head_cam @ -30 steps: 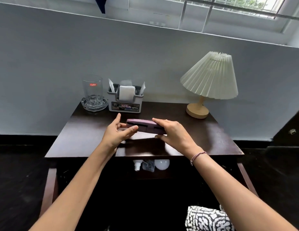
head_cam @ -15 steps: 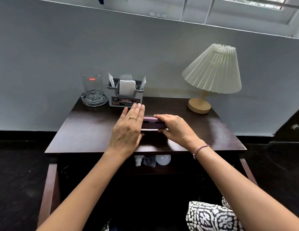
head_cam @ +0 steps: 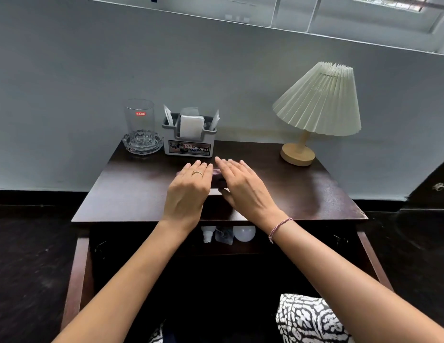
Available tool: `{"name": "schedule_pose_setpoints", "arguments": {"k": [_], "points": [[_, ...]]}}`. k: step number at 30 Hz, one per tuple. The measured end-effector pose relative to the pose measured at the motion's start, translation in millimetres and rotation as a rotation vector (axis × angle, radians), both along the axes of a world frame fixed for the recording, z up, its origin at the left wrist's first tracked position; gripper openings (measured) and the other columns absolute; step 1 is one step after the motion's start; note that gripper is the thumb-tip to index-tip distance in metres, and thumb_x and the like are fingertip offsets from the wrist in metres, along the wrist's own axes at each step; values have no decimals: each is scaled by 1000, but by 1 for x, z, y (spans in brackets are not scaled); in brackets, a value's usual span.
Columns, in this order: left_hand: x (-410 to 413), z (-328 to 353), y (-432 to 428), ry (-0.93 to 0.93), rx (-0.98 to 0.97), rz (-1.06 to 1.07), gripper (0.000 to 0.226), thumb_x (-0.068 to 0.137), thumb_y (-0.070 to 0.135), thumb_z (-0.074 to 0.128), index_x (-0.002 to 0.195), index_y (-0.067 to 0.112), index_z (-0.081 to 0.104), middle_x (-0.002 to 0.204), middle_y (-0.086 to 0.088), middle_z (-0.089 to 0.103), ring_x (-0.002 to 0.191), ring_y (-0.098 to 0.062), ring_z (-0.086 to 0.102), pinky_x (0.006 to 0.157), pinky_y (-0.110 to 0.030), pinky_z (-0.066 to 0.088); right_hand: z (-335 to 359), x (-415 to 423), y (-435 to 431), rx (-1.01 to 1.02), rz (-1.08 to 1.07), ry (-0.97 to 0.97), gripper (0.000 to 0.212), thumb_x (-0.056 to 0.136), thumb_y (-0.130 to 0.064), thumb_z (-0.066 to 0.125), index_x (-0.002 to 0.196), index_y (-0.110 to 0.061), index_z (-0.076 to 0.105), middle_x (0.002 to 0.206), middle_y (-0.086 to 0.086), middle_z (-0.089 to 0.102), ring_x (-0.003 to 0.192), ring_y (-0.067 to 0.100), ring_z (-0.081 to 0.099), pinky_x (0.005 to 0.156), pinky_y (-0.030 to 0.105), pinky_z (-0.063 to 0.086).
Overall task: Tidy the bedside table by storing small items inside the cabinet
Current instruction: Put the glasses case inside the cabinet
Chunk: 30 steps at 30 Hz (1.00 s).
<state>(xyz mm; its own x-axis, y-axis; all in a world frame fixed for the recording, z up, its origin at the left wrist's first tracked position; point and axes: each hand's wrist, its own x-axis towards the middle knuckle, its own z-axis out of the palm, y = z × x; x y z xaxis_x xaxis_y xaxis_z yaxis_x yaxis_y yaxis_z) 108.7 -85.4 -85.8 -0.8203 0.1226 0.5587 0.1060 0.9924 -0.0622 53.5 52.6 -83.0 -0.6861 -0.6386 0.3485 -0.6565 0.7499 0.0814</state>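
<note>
A flat purple case [head_cam: 218, 179] lies on the middle of the dark wooden bedside table [head_cam: 131, 189], mostly hidden under my hands. My left hand [head_cam: 188, 191] rests flat over its left part with straight fingers and a ring on one finger. My right hand [head_cam: 243, 189] lies over its right part, fingers straight and spread, thumb below the case's near edge. The cabinet [head_cam: 112, 253] below the tabletop stands open, and a white bulb [head_cam: 244, 232], a clear packet [head_cam: 224, 236] and a small white bottle [head_cam: 208, 235] lie on its shelf.
At the back left a clear glass [head_cam: 139, 120] stands in a glass ashtray [head_cam: 143, 144]. Beside it is a grey organiser [head_cam: 190, 144] holding white napkins and sachets. A pleated lamp [head_cam: 320, 100] on a wooden base occupies the back right. Patterned fabric [head_cam: 307, 320] lies at the bottom.
The purple case came down from being held above the table to lying on it. Both hands went from gripping its ends to lying flat over it.
</note>
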Motion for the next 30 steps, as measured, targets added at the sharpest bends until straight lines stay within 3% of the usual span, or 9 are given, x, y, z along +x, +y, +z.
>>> {"name": "schedule_pose_setpoints", "arguments": {"k": [3, 6, 9, 13, 18, 30], "points": [[3, 1, 4, -18, 23, -10, 43, 75, -7, 63, 116, 2, 64, 115, -13, 68, 112, -23, 63, 97, -37, 50, -5, 0, -8, 30, -70, 52, 56, 98, -16, 34, 149, -7, 12, 156, 15, 22, 145, 27, 19, 119, 38, 9], [5, 1, 5, -25, 23, 4, 45, 77, -7, 61, 121, 3, 61, 119, -12, 66, 115, -22, 61, 100, -36, 48, -9, -1, -10, 22, -89, 58, 51, 100, -11, 24, 149, -7, 11, 156, 15, 19, 145, 25, 18, 119, 34, 10], [6, 0, 4, -18, 2, 17, 46, 77, -5, 62, 122, 6, 61, 121, -10, 66, 116, -20, 60, 100, -34, 47, -8, 1, -12, -11, -59, 45, 49, 98, -10, 28, 146, -6, 24, 151, 14, 33, 141, 24, 31, 117, 33, 17], [5, -3, 2, 41, -14, 5, 41, 75, 0, 68, 115, 7, 66, 114, -8, 70, 109, -18, 65, 95, -32, 51, -7, 5, -15, -102, -29, 78, 33, 96, -14, 42, 126, -3, 53, 123, 13, 62, 114, 29, 58, 103, 35, 39], [3, -7, -1, 111, -23, -7, 35, 72, 5, 72, 106, 9, 71, 106, -5, 73, 102, -16, 68, 90, -30, 54, -8, 5, -18, -125, -11, 73, 31, 91, -11, 50, 121, -4, 56, 116, 12, 65, 109, 29, 60, 99, 35, 43], [5, -8, 4, 223, -91, -30, 40, 74, 4, 68, 115, 7, 66, 114, -8, 69, 109, -18, 65, 93, -31, 52, -4, 16, -17, -224, -65, 130, 32, 85, -4, 60, 117, 0, 60, 111, 14, 67, 103, 31, 63, 99, 39, 45]]}}
